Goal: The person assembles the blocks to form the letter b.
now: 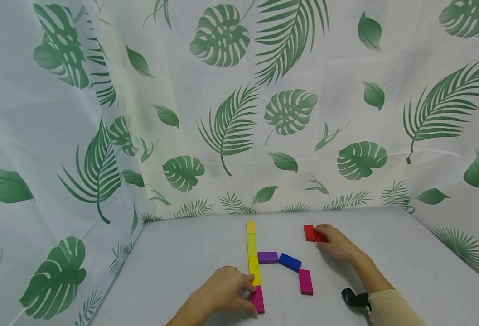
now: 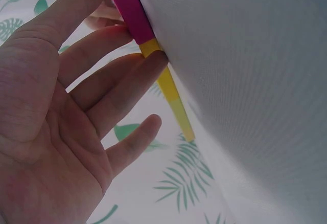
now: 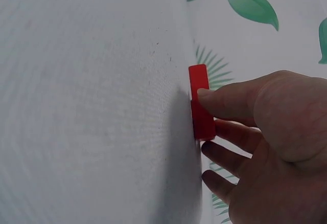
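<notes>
My left hand (image 1: 228, 290) holds a magenta block (image 1: 258, 300) at the near end of a straight column, its thumb by the near end and fingers by the far end. Other fingertips touch the yellow block (image 1: 254, 271) beyond it; a yellow-green block (image 1: 252, 244) and an orange-yellow block (image 1: 250, 227) continue the line. My right hand (image 1: 336, 243) pinches a red block (image 3: 203, 119) between thumb and fingers. That block meets another red block (image 1: 309, 233) on its left, both flat on the table.
From the column's right side runs a bent row: a purple block (image 1: 268, 257), a blue block (image 1: 290, 262) and a second magenta block (image 1: 306, 282). A black device (image 1: 354, 299) sits at the right sleeve (image 1: 392, 309). Leaf-printed cloth (image 1: 231, 194) rises behind the pale table (image 1: 190, 253).
</notes>
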The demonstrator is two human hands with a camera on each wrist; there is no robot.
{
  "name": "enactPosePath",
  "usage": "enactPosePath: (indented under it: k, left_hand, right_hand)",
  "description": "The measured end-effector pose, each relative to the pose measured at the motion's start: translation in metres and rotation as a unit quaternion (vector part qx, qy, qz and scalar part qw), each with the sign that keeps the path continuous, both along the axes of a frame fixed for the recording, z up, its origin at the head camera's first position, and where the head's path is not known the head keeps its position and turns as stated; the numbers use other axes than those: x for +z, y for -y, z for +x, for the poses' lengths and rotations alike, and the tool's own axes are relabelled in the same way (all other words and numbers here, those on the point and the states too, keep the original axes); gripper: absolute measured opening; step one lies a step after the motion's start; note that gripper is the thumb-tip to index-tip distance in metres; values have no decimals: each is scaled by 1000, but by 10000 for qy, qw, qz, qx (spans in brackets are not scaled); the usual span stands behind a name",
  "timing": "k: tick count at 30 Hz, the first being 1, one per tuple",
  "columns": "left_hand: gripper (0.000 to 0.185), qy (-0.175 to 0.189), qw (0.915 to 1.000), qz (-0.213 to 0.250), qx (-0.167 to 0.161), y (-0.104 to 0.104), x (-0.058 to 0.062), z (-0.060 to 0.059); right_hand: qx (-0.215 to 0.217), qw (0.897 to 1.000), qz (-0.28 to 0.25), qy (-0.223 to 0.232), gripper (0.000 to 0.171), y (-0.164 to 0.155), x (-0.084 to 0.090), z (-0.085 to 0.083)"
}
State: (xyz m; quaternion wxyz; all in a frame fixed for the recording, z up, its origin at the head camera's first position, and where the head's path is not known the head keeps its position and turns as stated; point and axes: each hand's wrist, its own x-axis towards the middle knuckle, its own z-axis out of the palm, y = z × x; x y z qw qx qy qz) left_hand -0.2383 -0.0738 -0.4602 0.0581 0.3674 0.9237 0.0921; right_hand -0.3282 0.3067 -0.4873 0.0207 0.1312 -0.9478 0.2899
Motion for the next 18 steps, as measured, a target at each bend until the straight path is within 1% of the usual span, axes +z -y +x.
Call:
enactPosePath:
  k: [5,8,18]
  left_hand:
    - [49,63,10000,-1,46,0,0,0]
    - [49,108,9999,-15,80,-1,1,0]
    - [49,71,10000,11,56,-1,1,0]
  right_hand:
    - [51,10000,-34,-41,53,-1,0,0]
    - [16,10000,-67,14,53,-1,0,0]
    - [-102,9998,-18,147,53,-1,3,3]
